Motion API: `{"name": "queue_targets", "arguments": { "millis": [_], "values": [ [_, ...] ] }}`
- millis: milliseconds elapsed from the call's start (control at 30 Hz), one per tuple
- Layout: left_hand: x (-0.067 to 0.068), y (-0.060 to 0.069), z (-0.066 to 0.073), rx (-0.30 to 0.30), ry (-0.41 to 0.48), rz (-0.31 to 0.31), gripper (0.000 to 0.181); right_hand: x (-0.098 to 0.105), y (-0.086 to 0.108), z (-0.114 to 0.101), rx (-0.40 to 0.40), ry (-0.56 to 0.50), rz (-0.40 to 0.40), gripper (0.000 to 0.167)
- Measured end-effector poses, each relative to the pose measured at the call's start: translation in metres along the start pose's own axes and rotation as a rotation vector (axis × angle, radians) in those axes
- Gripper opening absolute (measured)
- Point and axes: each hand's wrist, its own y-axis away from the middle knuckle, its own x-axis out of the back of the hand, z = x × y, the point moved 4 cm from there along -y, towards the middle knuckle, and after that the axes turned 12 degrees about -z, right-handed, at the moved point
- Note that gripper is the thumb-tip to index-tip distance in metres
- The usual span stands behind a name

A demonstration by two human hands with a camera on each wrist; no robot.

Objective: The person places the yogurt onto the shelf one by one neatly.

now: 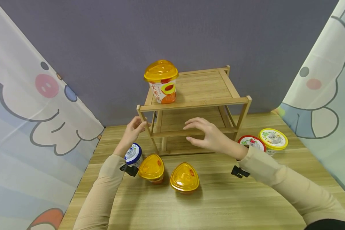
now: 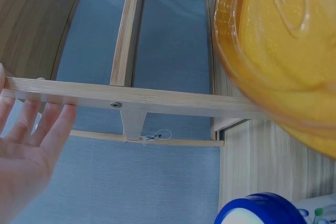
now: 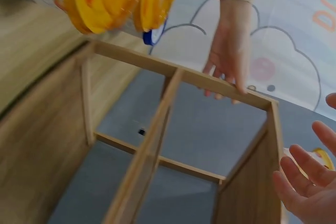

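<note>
A small wooden shelf rack (image 1: 201, 88) with several tiers stands at the back of the table. My left hand (image 1: 133, 131) holds its left front leg, with the thumb on one side and the fingers (image 2: 60, 124) against the other. In front of the rack my right hand (image 1: 205, 132) hovers with thumb and fingers spread apart, holding nothing. A tall cup with an orange lid (image 1: 161, 81) stands on the left of the top tier. Two more orange-lidded cups, one on the left (image 1: 151, 167) and one nearer the middle (image 1: 185, 178), stand on the table before the rack.
A blue-lidded tub (image 1: 133, 154) is beside my left wrist. Right of the rack stand a red-lidded tub (image 1: 251, 142), partly behind my right forearm, and a yellow-lidded tub (image 1: 273, 139). A grey wall panel (image 1: 118, 64) rises behind, with patterned curtains on both sides.
</note>
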Motion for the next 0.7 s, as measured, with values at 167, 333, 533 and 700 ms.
{"name": "queue_targets", "arguments": {
  "millis": [167, 333, 533, 700],
  "values": [
    [0.001, -0.001, -0.002, 0.006, -0.001, 0.0, 0.02, -0.014, 0.007, 0.003, -0.004, -0.01, -0.045, 0.028],
    [0.004, -0.003, -0.01, 0.001, -0.002, -0.003, 0.025, -0.028, 0.014, 0.004, -0.03, -0.006, -0.093, 0.027],
    [0.008, -0.007, -0.022, -0.002, -0.009, 0.007, 0.037, -0.04, 0.02, 0.004, -0.03, 0.005, -0.125, 0.025],
    [0.008, -0.007, -0.022, -0.017, -0.013, 0.02, 0.038, -0.048, 0.025, 0.007, -0.057, -0.008, -0.168, 0.023]
  ]
}}
